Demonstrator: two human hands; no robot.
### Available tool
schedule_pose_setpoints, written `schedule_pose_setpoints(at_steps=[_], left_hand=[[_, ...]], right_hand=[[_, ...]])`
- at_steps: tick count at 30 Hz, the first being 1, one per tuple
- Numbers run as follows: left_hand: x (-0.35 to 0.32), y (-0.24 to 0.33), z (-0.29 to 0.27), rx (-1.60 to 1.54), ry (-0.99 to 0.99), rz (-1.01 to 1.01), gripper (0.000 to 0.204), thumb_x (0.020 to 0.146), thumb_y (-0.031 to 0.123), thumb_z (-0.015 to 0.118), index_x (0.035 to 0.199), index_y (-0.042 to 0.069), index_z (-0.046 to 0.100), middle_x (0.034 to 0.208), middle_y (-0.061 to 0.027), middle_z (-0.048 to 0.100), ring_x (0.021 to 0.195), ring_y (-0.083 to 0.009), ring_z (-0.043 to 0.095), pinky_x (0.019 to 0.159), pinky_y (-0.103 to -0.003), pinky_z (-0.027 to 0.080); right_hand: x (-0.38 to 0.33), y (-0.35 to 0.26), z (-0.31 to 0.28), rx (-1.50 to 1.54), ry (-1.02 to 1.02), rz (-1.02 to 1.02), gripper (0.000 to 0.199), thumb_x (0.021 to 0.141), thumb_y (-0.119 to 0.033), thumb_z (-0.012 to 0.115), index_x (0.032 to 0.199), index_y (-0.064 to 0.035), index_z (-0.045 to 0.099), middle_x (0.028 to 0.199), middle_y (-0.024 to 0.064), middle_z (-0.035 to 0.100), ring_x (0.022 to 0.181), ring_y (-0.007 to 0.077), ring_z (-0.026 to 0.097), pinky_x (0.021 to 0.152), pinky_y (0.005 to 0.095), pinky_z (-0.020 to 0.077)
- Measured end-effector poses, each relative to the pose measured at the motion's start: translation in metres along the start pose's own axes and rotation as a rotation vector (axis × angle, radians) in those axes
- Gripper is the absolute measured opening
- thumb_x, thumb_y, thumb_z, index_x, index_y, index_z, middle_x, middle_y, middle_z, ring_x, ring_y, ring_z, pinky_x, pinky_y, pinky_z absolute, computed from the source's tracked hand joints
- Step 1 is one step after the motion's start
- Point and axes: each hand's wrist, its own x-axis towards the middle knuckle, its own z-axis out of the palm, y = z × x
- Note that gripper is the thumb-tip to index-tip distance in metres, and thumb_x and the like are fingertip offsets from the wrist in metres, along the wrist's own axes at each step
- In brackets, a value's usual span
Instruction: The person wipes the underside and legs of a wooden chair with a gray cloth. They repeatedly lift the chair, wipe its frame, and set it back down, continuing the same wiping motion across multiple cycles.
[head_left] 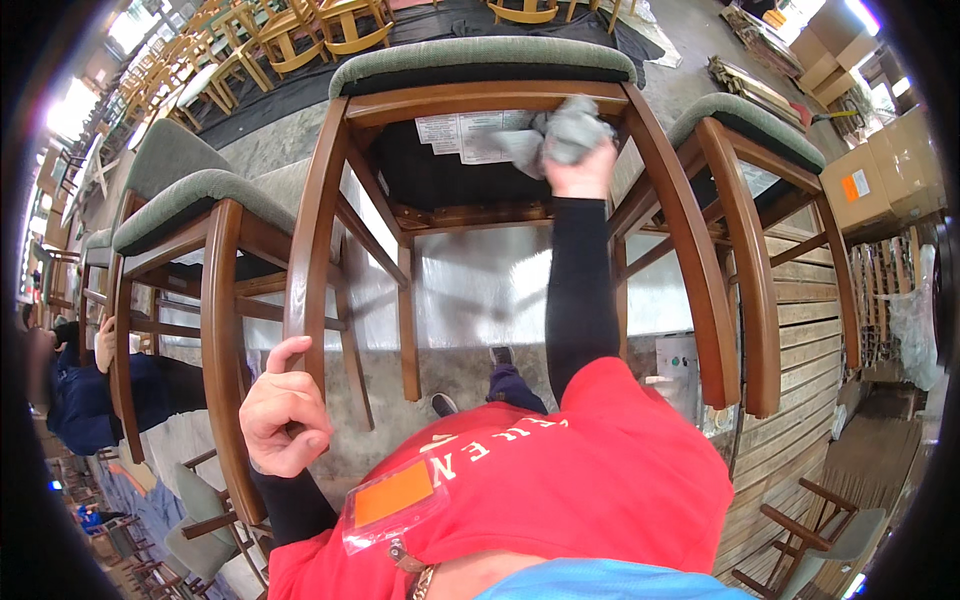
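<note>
A chair with a green-grey padded seat [480,60] and brown wooden legs stands tipped up before me, its dark underside facing me. My right hand [583,172] is closed on a crumpled grey cloth [575,130], which lies against the front seat rail [480,101] near its right end. Part of the cloth is smeared by motion. White printed labels [465,137] are fixed under the seat, just left of the cloth. My left hand [285,415] is by the lower end of the chair's left leg [318,240], its fingers curled with nothing visible in them and the index finger raised.
Similar chairs flank this one: a left chair [205,200] and a right chair [750,130]. Cardboard boxes [885,175] are stacked at right beside a slatted wooden platform [795,330]. Another person [120,395] is at far left. Many wooden chairs [290,40] fill the back.
</note>
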Motion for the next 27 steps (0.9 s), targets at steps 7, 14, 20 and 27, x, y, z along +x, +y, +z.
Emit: schedule_pose_setpoints(at_steps=[7, 14, 20, 27], left_hand=[[-0.002, -0.004, 0.0, -0.042, -0.008, 0.01, 0.022, 0.079, 0.02, 0.068, 0.063, 0.009, 0.059, 0.052, 0.002, 0.058, 0.049, -0.0141, 0.058, 0.112, -0.049, 0.031], [-0.006, -0.003, -0.003, -0.044, 0.017, 0.032, 0.019, 0.079, 0.016, 0.067, 0.063, 0.009, 0.058, 0.053, 0.0022, 0.06, 0.05, -0.0147, 0.06, 0.113, -0.049, 0.029], [-0.011, -0.003, -0.002, -0.039, 0.043, 0.012, 0.024, 0.082, 0.02, 0.069, 0.064, 0.008, 0.057, 0.052, 0.002, 0.059, 0.049, -0.0146, 0.059, 0.112, -0.049, 0.03], [-0.003, -0.006, 0.001, -0.033, 0.025, 0.017, 0.025, 0.082, 0.022, 0.069, 0.064, 0.008, 0.058, 0.052, 0.0013, 0.059, 0.049, -0.0144, 0.058, 0.112, -0.048, 0.03]], right_hand=[[-0.024, 0.147, 0.016, -0.197, -0.046, 0.434, 0.014, 0.09, -0.01, 0.054, 0.099, -0.0053, 0.064, 0.092, 0.0104, 0.07, 0.082, 0.0274, 0.07, 0.078, 0.0446, 0.0567], [0.01, 0.005, -0.008, -0.083, -0.189, 0.216, 0.034, 0.095, -0.025, 0.043, 0.106, -0.0017, 0.065, 0.102, 0.0146, 0.069, 0.094, 0.031, 0.069, 0.088, 0.0467, 0.0564], [-0.022, 0.042, -0.019, -0.337, 0.335, -0.477, 0.025, 0.093, -0.011, 0.057, 0.112, 0.0045, 0.062, 0.107, 0.0125, 0.069, 0.09, 0.0251, 0.07, 0.084, 0.0375, 0.0568], [0.022, 0.036, -0.043, -1.355, 0.345, -1.427, 0.018, 0.084, -0.007, 0.066, 0.089, 0.0104, 0.065, 0.083, 0.0189, 0.071, 0.077, 0.0298, 0.069, 0.075, 0.0399, 0.0522]])
